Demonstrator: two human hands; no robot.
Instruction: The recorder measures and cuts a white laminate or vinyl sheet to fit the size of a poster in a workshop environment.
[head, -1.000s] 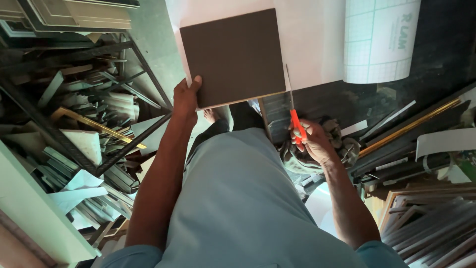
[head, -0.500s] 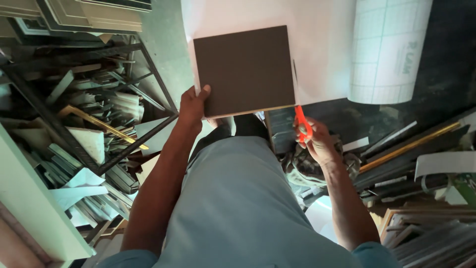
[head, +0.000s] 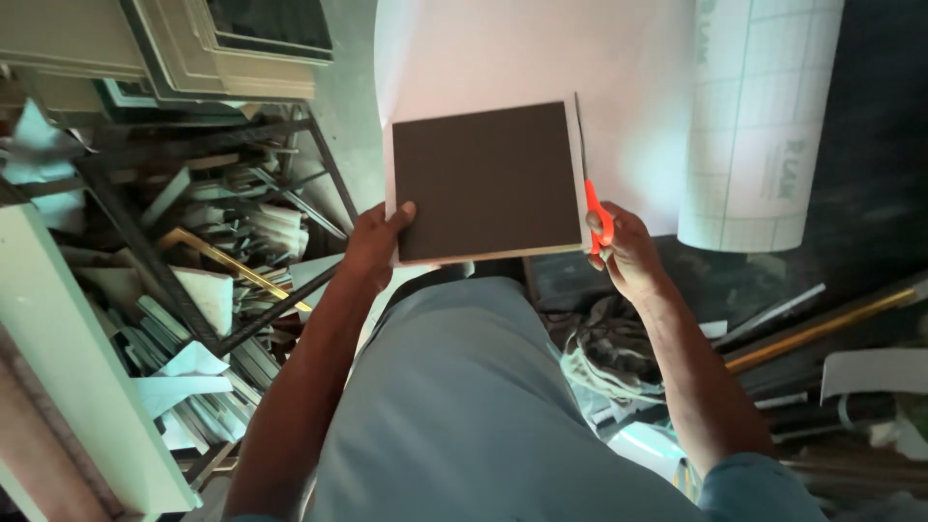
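A dark brown square board (head: 486,182) lies on a large white sheet (head: 541,68). My left hand (head: 379,242) grips the board's lower left corner, pressing it to the sheet. My right hand (head: 623,251) holds orange-handled scissors (head: 592,198) whose blades run up along the board's right edge, into the white sheet. A partly unrolled roll of gridded white film (head: 759,126) lies to the right of the sheet.
A dark metal rack (head: 193,290) at the left is stuffed with frame mouldings and offcuts. Long gold and dark frame strips (head: 822,329) lie at the right. A bundle of cord (head: 604,353) sits below my right hand. Stacked frames (head: 222,48) are at the top left.
The board and both hands have shifted up and slightly right in view. The scissors have stayed along the board's right edge, with the blades reaching further up the sheet.
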